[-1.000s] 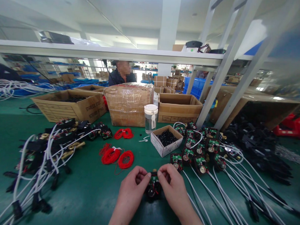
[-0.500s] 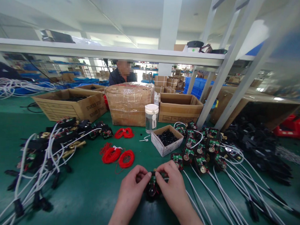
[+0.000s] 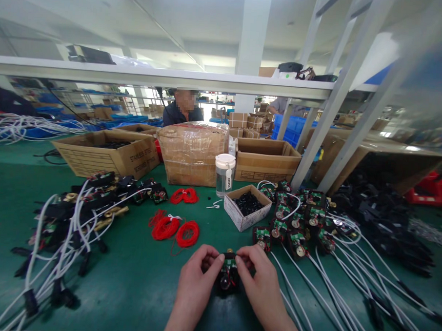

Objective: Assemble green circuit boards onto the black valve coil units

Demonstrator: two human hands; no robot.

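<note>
Between my hands, near the bench's front edge, is a black housing with a green circuit board (image 3: pixel 226 278), a round part and thin red wires. My left hand (image 3: pixel 199 277) grips its upper left side with thumb and bent fingers. On the upper right side, my right hand (image 3: pixel 257 277) has its thumb and fingers closed on the same unit. A brass fitting (image 3: pixel 230 251) shows at the top, beyond the fingertips. My fingers hide the unit's sides. Similar circuit-board units (image 3: pixel 297 243) with white cables lie just beyond my right hand.
A small box of black parts (image 3: pixel 236 220) stands ahead, beside a lidded clear cup (image 3: pixel 224 182). Red wire bundles (image 3: pixel 187 233) lie left of centre. More cabled units (image 3: pixel 91 203) are heaped at left. Cardboard boxes (image 3: pixel 192 159) and a sloping metal post (image 3: pixel 320 106) stand behind; a person sits beyond.
My right hand has shifted slightly right, away from the left, uncovering more of the unit's top and its brass fitting. The left hand keeps its grip. The view has shifted slightly.
</note>
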